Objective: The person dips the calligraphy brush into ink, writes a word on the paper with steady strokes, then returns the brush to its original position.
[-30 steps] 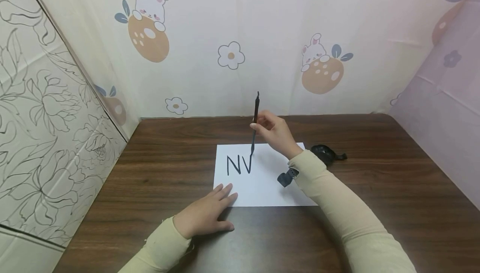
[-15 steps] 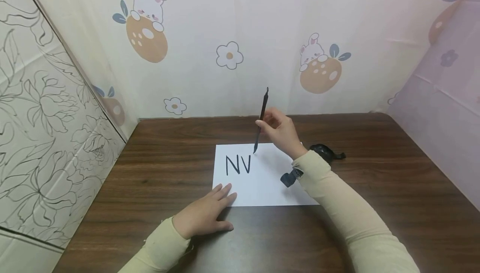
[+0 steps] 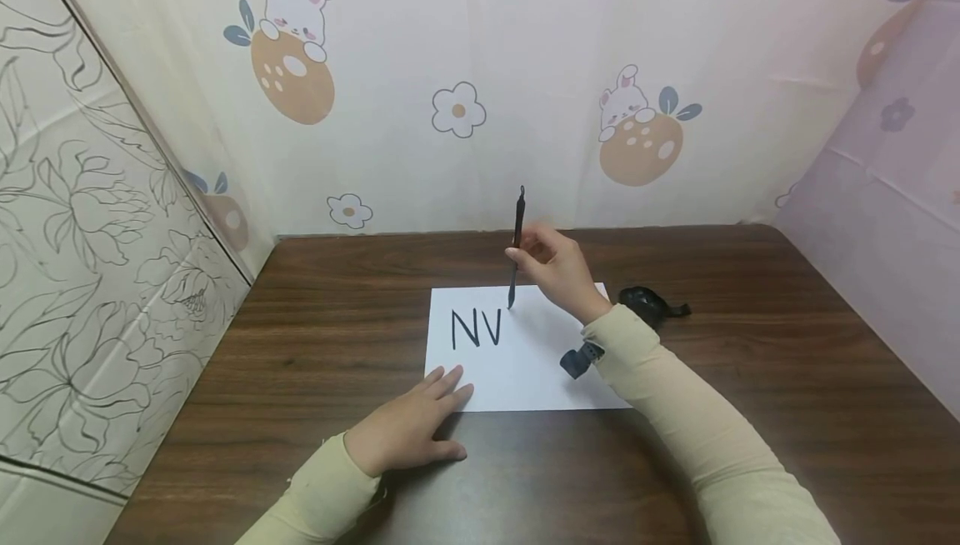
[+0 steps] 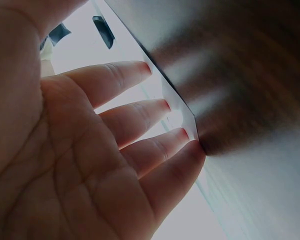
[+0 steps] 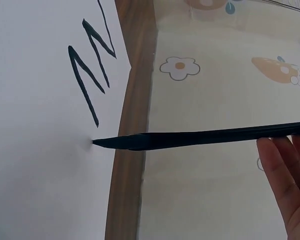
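Note:
My right hand [image 3: 558, 266] pinches a dark writing brush [image 3: 519, 224] by its upper handle, near upright with the bristles down. In the right wrist view the pointed tip of the brush [image 5: 140, 141] is right at the paper [image 5: 35, 165], just beyond the last black stroke. The white sheet of paper [image 3: 517, 378] carries the black letters N [image 3: 466, 329] and V [image 3: 492, 328]; the tip is to the right of the V. My left hand [image 3: 412, 428] rests with fingers spread on the sheet's lower left corner, thumb on the table. The left wrist view shows its palm [image 4: 75, 165] and extended fingers.
A small black dish with a short handle [image 3: 643, 303] sits on the brown wooden table [image 3: 330, 312], right of the paper and partly behind the right sleeve. A patterned curtain [image 3: 525, 45] hangs behind the table, and a flower-drawn panel [image 3: 82, 195] stands at the left.
The brush has finished the V's right stroke, left its top and shifted a little right. Its handle leaned right, then swung back toward upright as the hand lowered slightly. The left hand stays put.

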The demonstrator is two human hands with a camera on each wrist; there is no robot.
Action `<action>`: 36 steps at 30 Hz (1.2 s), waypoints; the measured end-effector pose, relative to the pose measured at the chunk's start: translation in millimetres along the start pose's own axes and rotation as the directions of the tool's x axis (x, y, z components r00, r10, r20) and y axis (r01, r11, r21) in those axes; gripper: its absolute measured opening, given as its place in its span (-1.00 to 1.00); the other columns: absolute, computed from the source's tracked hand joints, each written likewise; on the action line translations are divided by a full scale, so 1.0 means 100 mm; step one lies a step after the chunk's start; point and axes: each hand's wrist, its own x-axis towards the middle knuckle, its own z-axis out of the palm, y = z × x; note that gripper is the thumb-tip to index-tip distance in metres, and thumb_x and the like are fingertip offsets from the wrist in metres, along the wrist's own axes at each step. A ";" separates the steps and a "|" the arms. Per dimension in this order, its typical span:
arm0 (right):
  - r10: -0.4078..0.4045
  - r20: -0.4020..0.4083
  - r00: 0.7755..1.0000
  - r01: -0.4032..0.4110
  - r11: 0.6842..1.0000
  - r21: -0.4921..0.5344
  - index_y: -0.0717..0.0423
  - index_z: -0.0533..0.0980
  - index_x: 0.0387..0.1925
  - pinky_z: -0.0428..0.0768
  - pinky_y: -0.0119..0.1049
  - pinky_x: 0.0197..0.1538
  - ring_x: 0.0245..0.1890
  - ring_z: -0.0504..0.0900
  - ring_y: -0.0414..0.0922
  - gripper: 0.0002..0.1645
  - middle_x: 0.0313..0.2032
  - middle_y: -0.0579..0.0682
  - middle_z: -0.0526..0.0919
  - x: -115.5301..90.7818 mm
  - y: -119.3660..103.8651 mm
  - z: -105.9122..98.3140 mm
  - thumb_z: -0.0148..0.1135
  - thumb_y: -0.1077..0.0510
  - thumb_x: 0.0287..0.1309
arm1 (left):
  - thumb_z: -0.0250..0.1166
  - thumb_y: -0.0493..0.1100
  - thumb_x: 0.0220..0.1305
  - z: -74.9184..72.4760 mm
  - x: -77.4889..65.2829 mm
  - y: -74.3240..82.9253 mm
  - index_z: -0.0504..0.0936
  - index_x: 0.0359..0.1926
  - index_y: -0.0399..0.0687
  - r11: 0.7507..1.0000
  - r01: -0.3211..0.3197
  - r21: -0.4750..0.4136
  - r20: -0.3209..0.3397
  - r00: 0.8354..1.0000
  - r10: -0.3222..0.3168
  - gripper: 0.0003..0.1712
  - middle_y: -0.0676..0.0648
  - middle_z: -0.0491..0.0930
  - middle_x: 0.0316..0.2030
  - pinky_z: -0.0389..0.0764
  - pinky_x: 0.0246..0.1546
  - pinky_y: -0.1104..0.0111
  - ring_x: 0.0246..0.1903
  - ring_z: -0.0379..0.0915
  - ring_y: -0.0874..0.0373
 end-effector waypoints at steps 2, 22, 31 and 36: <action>-0.001 0.006 1.000 0.001 1.000 -0.013 0.09 0.54 -0.12 0.70 -0.36 -0.23 -0.35 0.66 -0.13 -0.79 -0.30 0.01 0.65 -0.01 0.00 0.01 0.31 0.15 0.24 | 0.38 0.14 0.16 0.00 0.00 0.00 0.31 0.43 -0.06 1.000 0.000 -0.001 0.001 1.000 0.000 -0.12 -0.19 0.13 0.49 0.26 0.40 -0.04 0.48 0.00 -0.22; -0.009 0.054 0.998 0.011 0.999 -0.035 0.07 0.56 -0.10 0.64 -0.38 -0.23 -0.33 0.64 -0.16 -0.77 -0.29 -0.02 0.68 -0.10 -0.05 -0.02 0.32 0.13 0.22 | 0.37 0.16 0.17 0.01 0.01 0.00 0.30 0.44 -0.02 1.000 0.018 -0.002 0.015 1.000 -0.018 -0.12 -0.15 0.10 0.51 0.24 0.41 -0.03 0.49 -0.02 -0.19; 0.023 0.084 0.996 -0.023 1.000 0.002 0.06 0.55 -0.11 0.69 -0.40 -0.24 -0.37 0.67 -0.14 -0.77 -0.33 -0.02 0.67 -0.16 -0.07 -0.04 0.34 0.17 0.20 | 0.37 0.16 0.17 0.01 0.01 0.00 0.30 0.44 -0.02 1.000 0.021 -0.006 0.019 1.000 -0.021 -0.12 -0.15 0.10 0.51 0.24 0.41 -0.03 0.50 -0.03 -0.19; 0.035 0.094 0.995 -0.034 0.999 -0.012 0.08 0.54 -0.12 0.69 -0.39 -0.25 -0.40 0.67 -0.15 -0.76 -0.36 -0.03 0.66 -0.19 -0.09 -0.05 0.35 0.17 0.18 | 0.37 0.16 0.17 0.01 0.01 0.00 0.30 0.44 -0.01 1.000 0.027 -0.010 0.023 0.999 -0.027 -0.13 -0.14 0.10 0.51 0.26 0.40 -0.03 0.50 -0.03 -0.18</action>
